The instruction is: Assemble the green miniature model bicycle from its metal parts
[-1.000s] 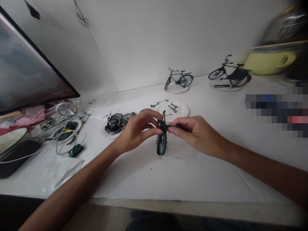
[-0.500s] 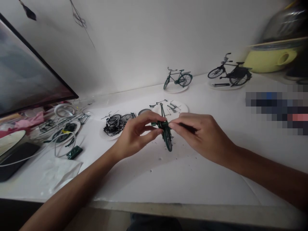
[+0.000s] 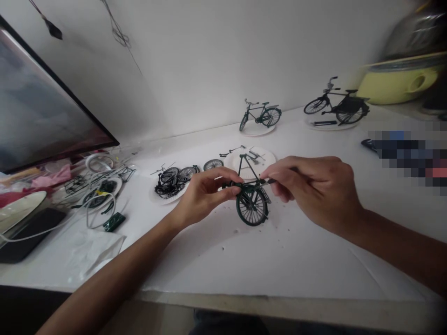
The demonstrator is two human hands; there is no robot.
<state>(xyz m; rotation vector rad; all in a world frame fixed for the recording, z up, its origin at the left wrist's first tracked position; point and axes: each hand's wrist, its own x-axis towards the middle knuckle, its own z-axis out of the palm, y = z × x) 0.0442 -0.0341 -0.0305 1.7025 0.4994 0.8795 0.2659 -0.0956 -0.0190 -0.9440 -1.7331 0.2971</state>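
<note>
White table (image 3: 265,265), matte, dotted with tiny crumbs near the front edge. Both forearms reach in from the bottom corners and meet mid-table. Left hand (image 3: 204,197) pinches the dark green metal frame of a half-built model bicycle (image 3: 251,197), thumb and forefinger closed on its left end; one thin spoked wheel hangs below, frame triangle sticks up. Right hand (image 3: 314,186) is curled, fingertips closed on a slim dark tool (image 3: 270,181) touching the frame's right end. Just behind, a white round plate (image 3: 267,160) with small metal parts. Left of it, a pile of black wheels (image 3: 172,179). Far left, a dark monitor (image 3: 42,111) over cluttered wire parts. At the back by the wall, a finished green bicycle (image 3: 259,114) and a finished black bicycle (image 3: 337,104); a yellow pot (image 3: 398,83), blurred.
</note>
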